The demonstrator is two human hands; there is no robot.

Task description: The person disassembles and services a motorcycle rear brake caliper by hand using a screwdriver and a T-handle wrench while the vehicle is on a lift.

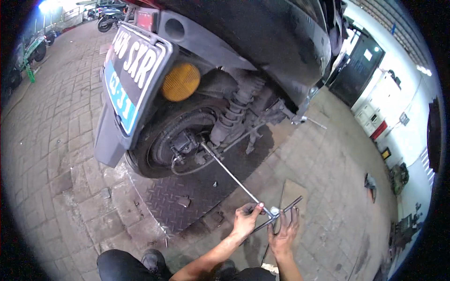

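Note:
A long T-handle socket wrench [236, 181] slants from near my knees up to the motorbike's rear wheel [152, 154]. Its far end meets the parts beside the wheel hub, just below the coil-spring shock absorber [239, 104]; the fastener itself is hidden. My left hand [246, 221] is closed at the wrench's junction, the thumb on the shaft and the fingers by the lower part of the crossbar. On the upper part of that crossbar, my right hand [283, 234] has its fingers bent over the bar. A small shiny piece [274, 211] shows at the junction between the hands.
A dark ribbed metal plate [164, 199] lies under the wheel on the paved floor. The number plate [131, 77] and an orange round reflector [181, 82] overhang at left. Beside my right hand lies a flat board [294, 191]. White cabinets [375, 105] line the right wall.

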